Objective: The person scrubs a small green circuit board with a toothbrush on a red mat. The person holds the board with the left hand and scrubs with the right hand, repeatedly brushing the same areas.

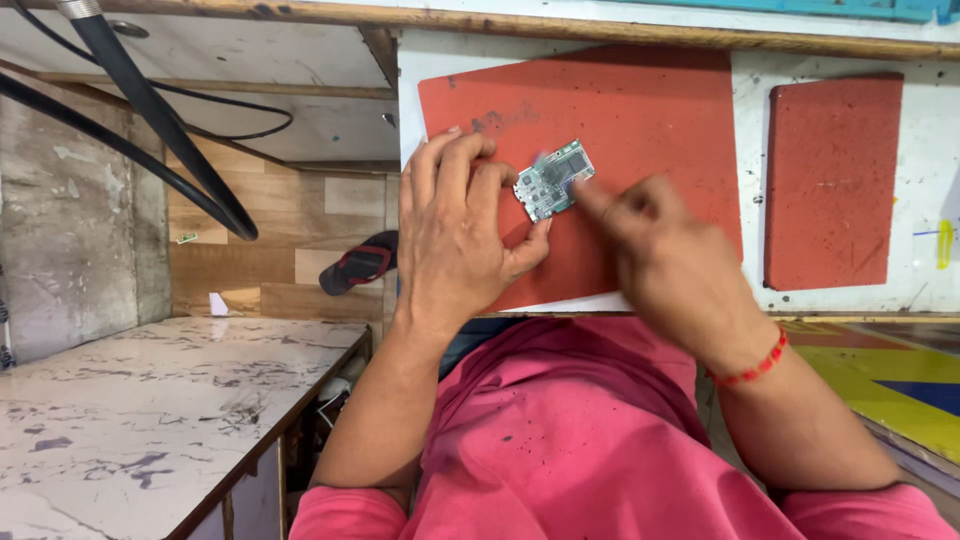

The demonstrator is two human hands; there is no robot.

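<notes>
A small green circuit board (553,180) lies on a red mat (640,110) on the white worktop. My left hand (455,235) grips the board's left edge with thumb and fingers. My right hand (660,260), blurred with motion, has a fingertip touching the board's right side. A red bead bracelet sits on my right wrist. My pink shirt fills the lower part of the view.
A second, smaller red mat (832,180) lies to the right on the worktop (750,60). Black cables (150,110) hang at the upper left. A marble-patterned surface (150,420) is at the lower left, and a sandal (360,262) lies on the floor.
</notes>
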